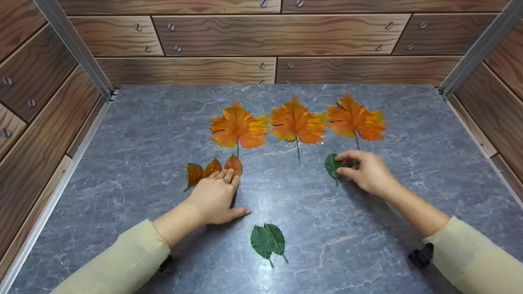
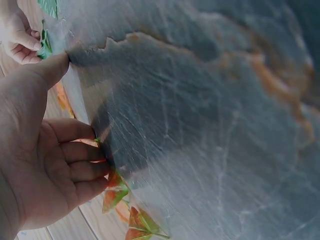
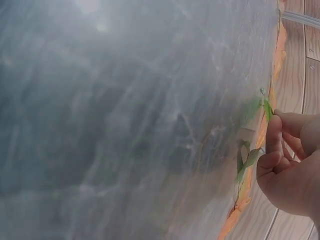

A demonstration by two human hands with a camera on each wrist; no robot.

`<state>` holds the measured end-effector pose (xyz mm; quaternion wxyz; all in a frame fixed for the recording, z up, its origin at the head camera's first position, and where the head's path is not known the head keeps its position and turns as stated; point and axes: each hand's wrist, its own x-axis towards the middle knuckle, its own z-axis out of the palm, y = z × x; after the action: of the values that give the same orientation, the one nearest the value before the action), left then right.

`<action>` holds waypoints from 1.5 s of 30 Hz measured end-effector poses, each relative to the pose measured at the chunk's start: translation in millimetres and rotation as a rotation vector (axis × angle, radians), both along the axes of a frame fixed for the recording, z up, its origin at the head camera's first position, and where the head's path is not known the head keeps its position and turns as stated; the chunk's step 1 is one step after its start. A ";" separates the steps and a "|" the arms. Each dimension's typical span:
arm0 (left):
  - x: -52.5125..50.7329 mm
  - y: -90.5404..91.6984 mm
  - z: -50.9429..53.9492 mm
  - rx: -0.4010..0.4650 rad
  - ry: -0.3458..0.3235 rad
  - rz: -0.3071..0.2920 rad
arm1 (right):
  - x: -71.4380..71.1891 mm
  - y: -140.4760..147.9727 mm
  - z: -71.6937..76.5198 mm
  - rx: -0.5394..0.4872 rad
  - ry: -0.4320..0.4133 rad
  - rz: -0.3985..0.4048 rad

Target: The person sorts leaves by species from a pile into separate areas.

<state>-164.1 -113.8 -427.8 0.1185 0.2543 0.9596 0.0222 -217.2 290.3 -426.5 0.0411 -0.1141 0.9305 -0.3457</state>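
Observation:
In the head view my right hand [image 1: 369,171] pinches a small green leaf [image 1: 331,165] between thumb and fingers, at the table below the right maple leaf. The right wrist view shows that green leaf [image 3: 268,110] at the fingertips. My left hand [image 1: 214,198] lies with its fingers extended, the fingertips touching the rightmost of three small orange-brown leaves [image 1: 233,162]. Left of it, another brown leaf [image 1: 212,166] and a darker one [image 1: 194,173] sit side by side. Two overlapping green leaves [image 1: 267,241] lie near the front, apart from both hands.
Three orange maple leaves with stems stand in a row at the back: left [image 1: 239,126], middle [image 1: 297,122] and right [image 1: 355,118]. The grey marbled table [image 1: 155,122] is bounded by wood-patterned walls [image 1: 282,34] and metal corner posts [image 1: 75,49].

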 end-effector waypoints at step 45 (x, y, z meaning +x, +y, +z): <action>-1.0 1.4 -2.6 -0.022 0.021 -0.001 | 87.7 -113.1 -10.9 -0.140 -0.103 0.591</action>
<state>-165.1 -112.4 -430.4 0.1112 0.2538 0.9608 0.0087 -129.5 177.2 -437.4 0.1791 -0.3644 0.8277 -0.3874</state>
